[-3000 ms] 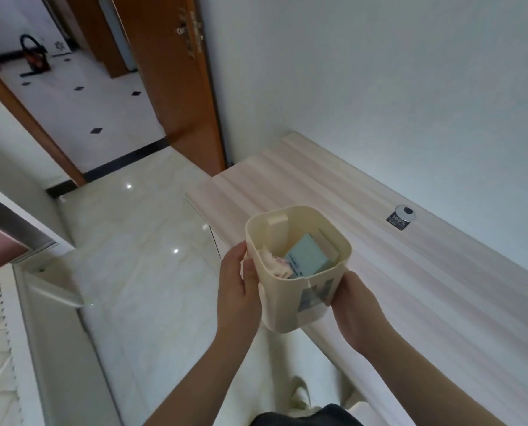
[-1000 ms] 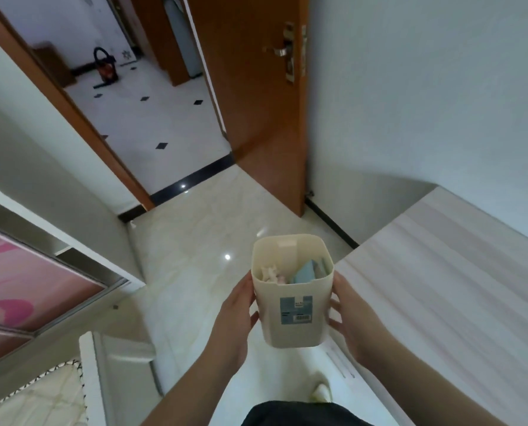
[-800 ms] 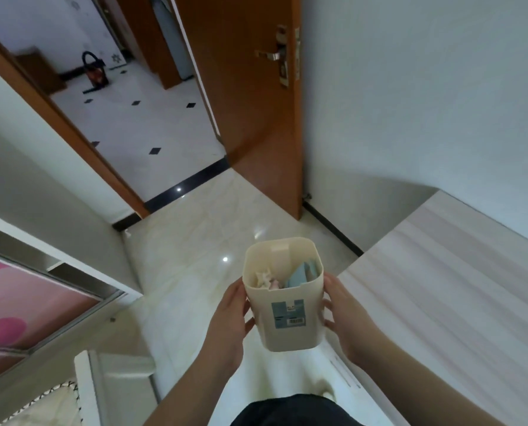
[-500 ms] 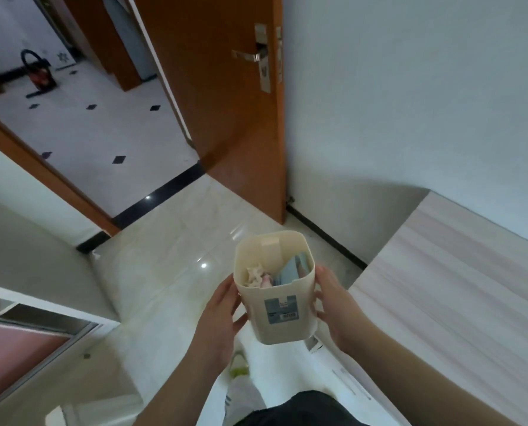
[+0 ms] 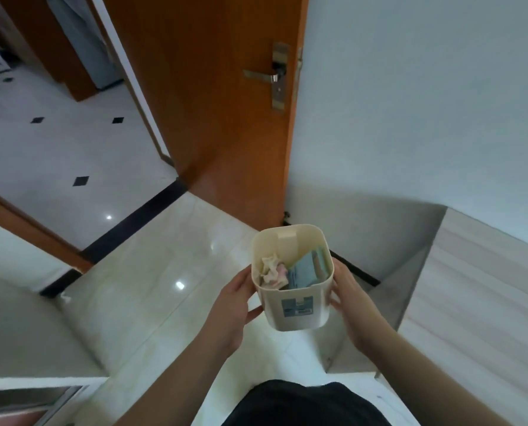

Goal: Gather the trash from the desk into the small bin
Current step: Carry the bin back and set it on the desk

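The fingers (image 5: 253,312) of the left hand (image 5: 232,305) curl against the left wall of the small bin (image 5: 296,305), thumb up near the rim, grasping it from that side. The right hand (image 5: 351,305) presses the opposite wall, its fingers mostly hidden behind the bin, so the cream container is clasped between both palms and carried upright in the air — over the floor, not on any surface.

Inside the bin lies the trash: a crumpled tissue (image 5: 270,270) with a pinkish scrap against the left wall, and a pale blue packet (image 5: 302,273) leaning toward the right wall with flat greenish pieces behind it. A blue-grey label (image 5: 297,306) sits on the bin's near face.

Both bare forearms reach in from the bottom of the view, above dark clothing at the lower edge. To the right, the light wood-grain desk (image 5: 477,287) runs along the white wall (image 5: 425,103), its end panel just beside the right hand. Ahead stands an open orange-brown door (image 5: 225,103) with a brass lever handle (image 5: 264,75) — beyond it, white floor tiles with small black diamonds. The glossy cream floor (image 5: 152,287) under the bin carries bright light reflections.
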